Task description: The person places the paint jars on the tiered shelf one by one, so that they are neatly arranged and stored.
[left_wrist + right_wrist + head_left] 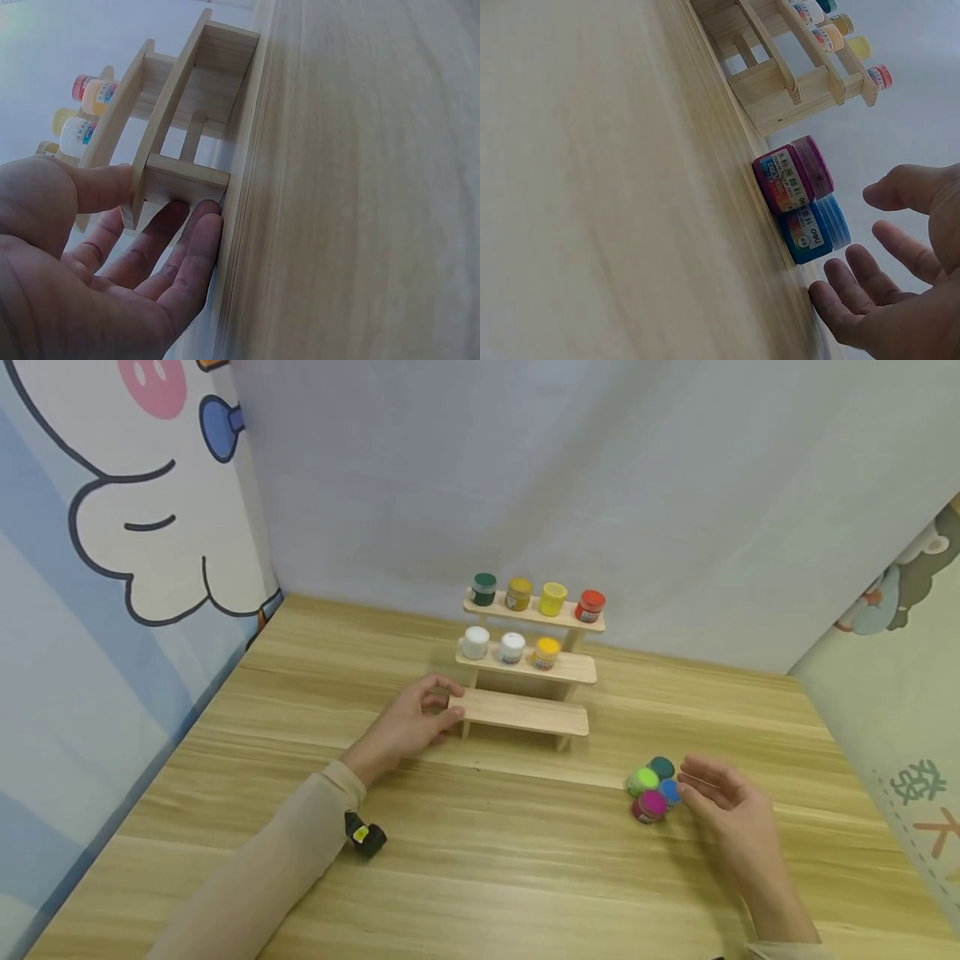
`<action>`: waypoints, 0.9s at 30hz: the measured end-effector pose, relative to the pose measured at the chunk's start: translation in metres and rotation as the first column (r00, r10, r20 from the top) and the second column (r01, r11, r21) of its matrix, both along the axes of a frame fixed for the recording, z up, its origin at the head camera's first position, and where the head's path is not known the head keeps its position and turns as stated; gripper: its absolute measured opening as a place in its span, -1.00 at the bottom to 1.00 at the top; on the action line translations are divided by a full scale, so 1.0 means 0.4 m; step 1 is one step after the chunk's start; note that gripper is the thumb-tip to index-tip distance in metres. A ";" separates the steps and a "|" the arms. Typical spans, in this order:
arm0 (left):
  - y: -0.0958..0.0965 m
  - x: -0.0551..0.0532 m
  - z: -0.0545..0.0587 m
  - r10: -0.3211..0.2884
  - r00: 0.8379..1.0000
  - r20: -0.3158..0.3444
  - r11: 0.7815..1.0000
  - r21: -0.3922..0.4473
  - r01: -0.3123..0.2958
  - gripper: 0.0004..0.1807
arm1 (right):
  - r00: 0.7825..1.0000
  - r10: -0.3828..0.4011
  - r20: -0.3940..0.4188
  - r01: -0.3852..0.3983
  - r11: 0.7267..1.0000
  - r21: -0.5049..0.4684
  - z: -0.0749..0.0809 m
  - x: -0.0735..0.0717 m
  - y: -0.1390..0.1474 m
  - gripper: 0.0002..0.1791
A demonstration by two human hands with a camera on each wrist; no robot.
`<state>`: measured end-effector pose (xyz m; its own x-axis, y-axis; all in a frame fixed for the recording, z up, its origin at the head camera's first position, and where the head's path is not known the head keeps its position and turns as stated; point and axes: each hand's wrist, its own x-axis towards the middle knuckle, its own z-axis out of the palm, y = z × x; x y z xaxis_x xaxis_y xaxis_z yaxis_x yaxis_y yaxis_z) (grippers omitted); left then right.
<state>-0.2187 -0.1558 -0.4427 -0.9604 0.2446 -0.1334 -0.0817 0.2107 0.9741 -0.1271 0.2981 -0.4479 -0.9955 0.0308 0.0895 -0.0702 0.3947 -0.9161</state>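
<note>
A three-step wooden stand (525, 712) carries small paint jars on its upper two steps; its lowest step is bare. My left hand (412, 720) holds that lowest step at its left end. In the left wrist view the thumb lies against the board's edge, with the fingers by the leg underneath. Right of the stand, a cluster of paint jars sits on the table: magenta (649, 807), light green (642, 782), blue (670, 792) and dark teal (661, 767). Beside the blue jar is my right hand (731, 810), fingers relaxed and apart, nothing held.
The top step holds dark green (483, 589), ochre (518, 594), yellow (552, 599) and red (590, 606) jars. Two white jars (476, 642) and an orange-yellow jar (546, 653) stand on the middle step. A cloth backdrop (525, 468) hangs behind the wooden table (480, 877).
</note>
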 end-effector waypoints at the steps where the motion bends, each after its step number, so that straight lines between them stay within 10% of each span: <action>1: 0.000 -0.001 0.000 0.000 1.000 -0.001 1.000 0.000 0.000 -0.68 | 1.000 -0.002 0.003 0.002 1.000 -0.002 -0.001 -0.001 0.001 -0.46; 16: 0.003 -0.003 0.013 0.001 1.000 0.000 1.000 -0.007 -0.001 -0.69 | 0.997 0.021 0.070 -0.018 0.999 -0.049 -0.021 0.002 0.007 -0.41; 27: 0.001 0.000 0.008 -0.005 1.000 -0.001 1.000 -0.005 0.005 -0.69 | 0.998 0.040 0.051 -0.045 0.993 0.106 -0.043 -0.001 0.005 -0.41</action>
